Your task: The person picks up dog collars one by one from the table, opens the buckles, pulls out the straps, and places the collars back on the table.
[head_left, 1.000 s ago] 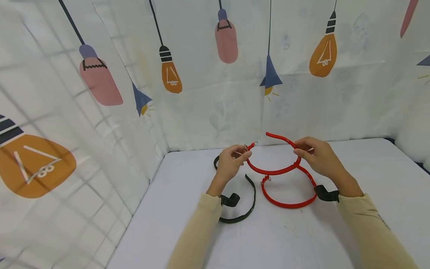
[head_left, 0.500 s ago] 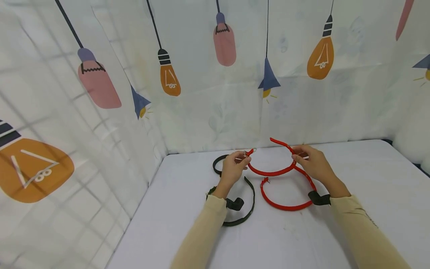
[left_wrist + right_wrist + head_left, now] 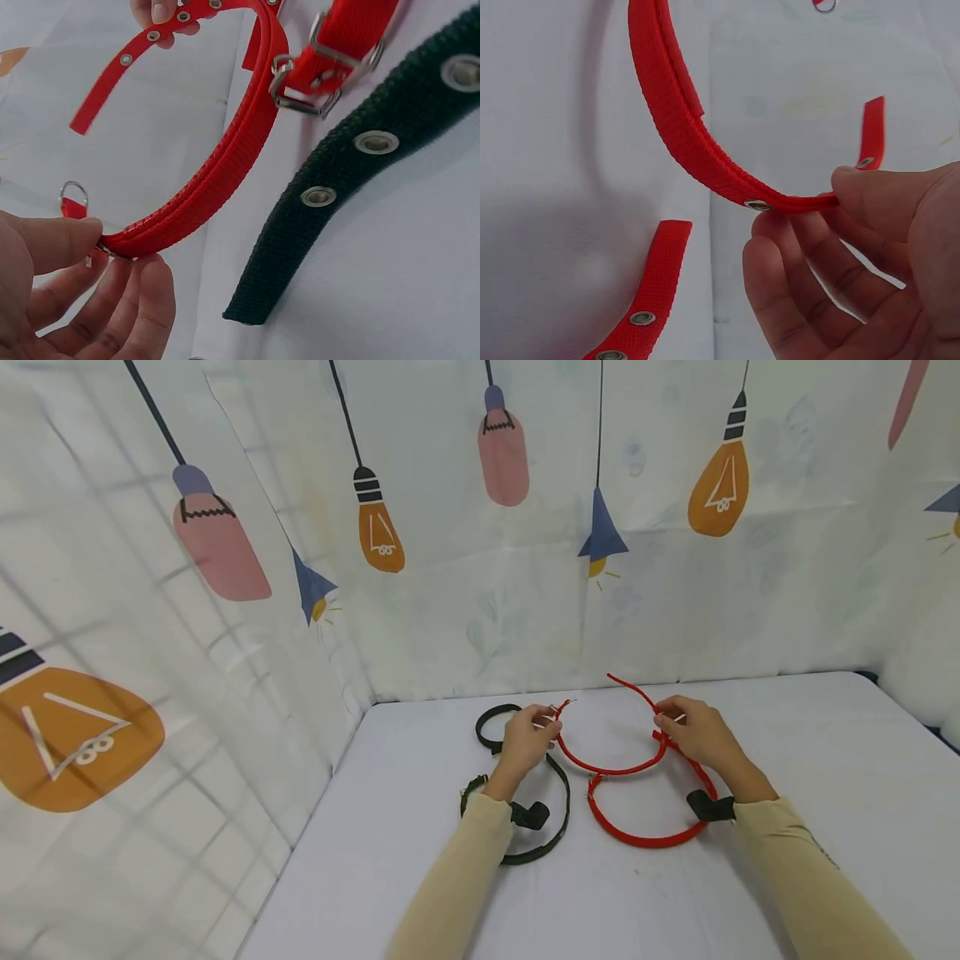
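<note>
My left hand (image 3: 522, 743) pinches the buckle end of a red collar (image 3: 611, 772) between thumb and fingers; a metal ring (image 3: 73, 193) sticks out past the thumb. The right hand (image 3: 697, 731) holds the same collar near its eyelet end, thumb on top and fingers below, as the right wrist view shows. The held collar curves in an open loop between the hands, raised over the table. Just under it, a second red collar (image 3: 648, 842) lies curved, its buckle (image 3: 330, 67) showing in the left wrist view. A dark green collar (image 3: 525, 860) lies partly hidden beneath my left wrist.
Another dark collar (image 3: 483, 727) lies coiled behind my left hand. The white table (image 3: 360, 860) ends at a back wall cloth (image 3: 465, 635) printed with lamps. Both wrists carry black camera mounts (image 3: 531, 816).
Both hands have come down with the held collar, which is tilted differently. The red collar on the table has shifted slightly nearer to me. The dark collars lie where they were.
</note>
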`<action>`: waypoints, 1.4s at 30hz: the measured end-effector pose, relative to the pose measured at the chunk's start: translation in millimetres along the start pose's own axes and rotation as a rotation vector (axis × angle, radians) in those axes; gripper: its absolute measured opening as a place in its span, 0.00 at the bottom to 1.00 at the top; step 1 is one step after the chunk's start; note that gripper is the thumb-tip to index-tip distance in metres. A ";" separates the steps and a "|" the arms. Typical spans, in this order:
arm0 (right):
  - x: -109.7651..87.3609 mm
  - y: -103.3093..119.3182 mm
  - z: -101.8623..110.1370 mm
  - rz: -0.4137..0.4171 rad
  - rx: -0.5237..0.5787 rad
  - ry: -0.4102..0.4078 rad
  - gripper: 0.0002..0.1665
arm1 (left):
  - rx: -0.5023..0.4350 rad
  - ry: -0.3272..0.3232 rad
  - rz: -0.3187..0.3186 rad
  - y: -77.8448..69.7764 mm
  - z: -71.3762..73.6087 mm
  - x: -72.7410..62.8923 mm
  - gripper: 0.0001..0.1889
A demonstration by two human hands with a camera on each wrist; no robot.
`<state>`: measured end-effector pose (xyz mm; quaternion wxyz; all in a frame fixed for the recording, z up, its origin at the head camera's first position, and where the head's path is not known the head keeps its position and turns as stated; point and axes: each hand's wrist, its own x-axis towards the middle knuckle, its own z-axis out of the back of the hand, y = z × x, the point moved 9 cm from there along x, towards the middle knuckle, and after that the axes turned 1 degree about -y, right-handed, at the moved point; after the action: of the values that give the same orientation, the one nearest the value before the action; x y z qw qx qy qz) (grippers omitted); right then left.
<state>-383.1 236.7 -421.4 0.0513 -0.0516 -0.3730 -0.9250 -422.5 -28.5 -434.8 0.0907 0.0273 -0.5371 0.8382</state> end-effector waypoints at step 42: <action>-3.7 -4.8 -15.4 -0.034 -0.053 0.183 0.20 | 0.318 0.057 -0.076 -5.8 14.4 -2.7 0.11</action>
<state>-380.9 229.6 -436.2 0.0681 0.0379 -0.3428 -0.9362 -419.6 -39.5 -423.9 0.1319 0.0377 -0.3933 0.9091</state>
